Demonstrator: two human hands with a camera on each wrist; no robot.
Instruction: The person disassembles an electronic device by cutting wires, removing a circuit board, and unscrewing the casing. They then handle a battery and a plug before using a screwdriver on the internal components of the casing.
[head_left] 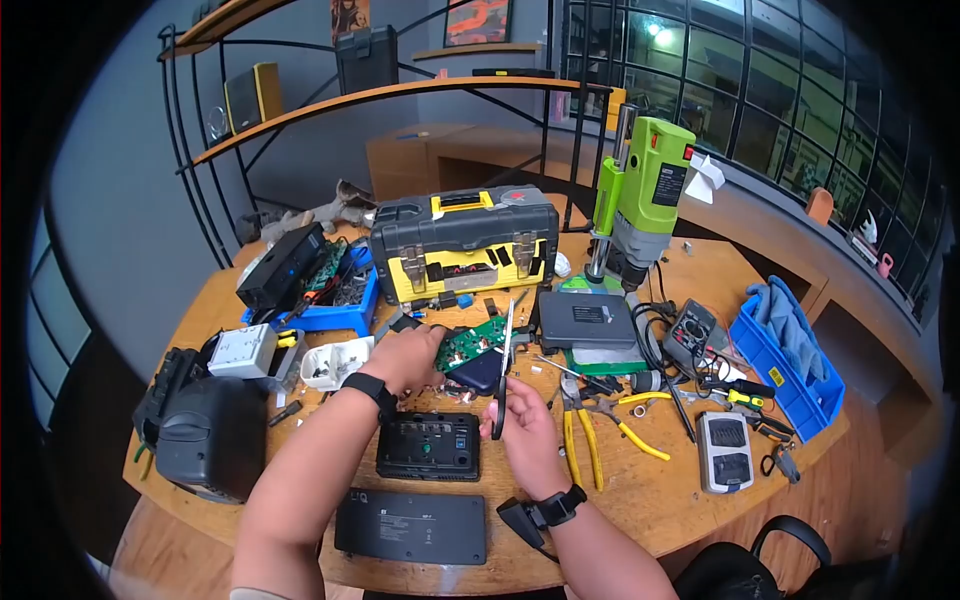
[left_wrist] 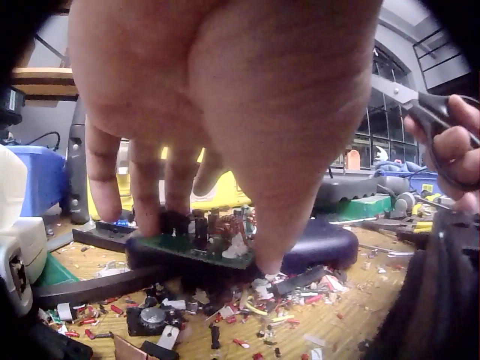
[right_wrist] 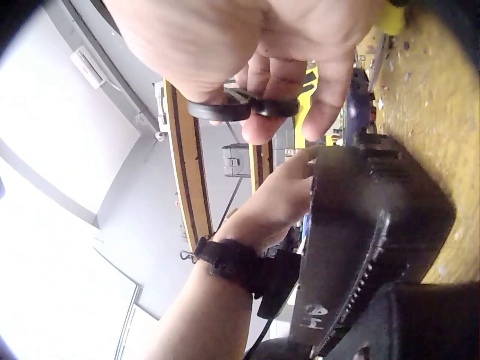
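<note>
My left hand [head_left: 405,358] reaches down over a green circuit board [head_left: 472,343] and grips it, the thumb at its near side and the fingers at the far side. In the left wrist view the board [left_wrist: 199,249] carries small upright components and lies over a dark blue rounded case [left_wrist: 326,244]. My right hand [head_left: 527,425] holds scissors [head_left: 503,370] by their black handles, blades pointing up, beside the board. Nearer to me lie an open black housing [head_left: 428,446] and a flat dark panel [head_left: 410,527].
Wire scraps [left_wrist: 247,307] litter the wood around the board. A yellow-black toolbox [head_left: 465,245] stands behind, with a green drill press [head_left: 645,190] to its right. Yellow-handled pliers [head_left: 580,440] lie right of my right hand. Blue bins [head_left: 785,375] stand at both sides.
</note>
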